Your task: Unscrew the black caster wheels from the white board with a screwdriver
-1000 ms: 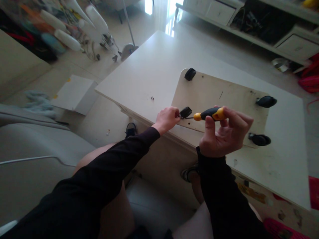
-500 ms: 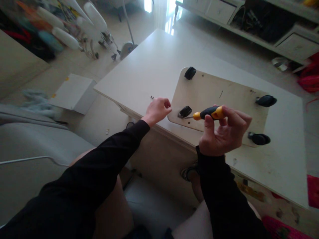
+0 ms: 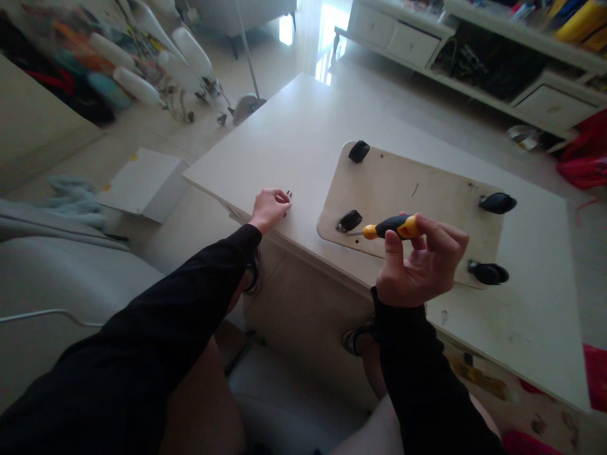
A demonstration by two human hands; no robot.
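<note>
My right hand (image 3: pixel 422 262) is wrapped round the yellow and black handle of a screwdriver (image 3: pixel 396 227). Its shaft points left, with the tip close to the base of a black caster (image 3: pixel 349 220). This caster stands at the near left corner of a pale board (image 3: pixel 408 189), which lies on the white table (image 3: pixel 303 126). Left of the board, my left hand (image 3: pixel 270 207) rests over the table with its fingers pinched together. A few small dark screws (image 3: pixel 289 193) lie right by its fingertips. Whatever the pinch may hold is too small to make out.
More black casters (image 3: pixel 497 203) stand at the board's other corners. A white box (image 3: pixel 142 183) sits on the floor at left, behind a grey seat (image 3: pixel 61 272). Across the floor is a white cabinet (image 3: pixel 412 44). My legs are below the table's near edge.
My left hand has moved left, away from the board's corner to the small screws. The right hand keeps the screwdriver at the same caster. The view has shifted slightly.
</note>
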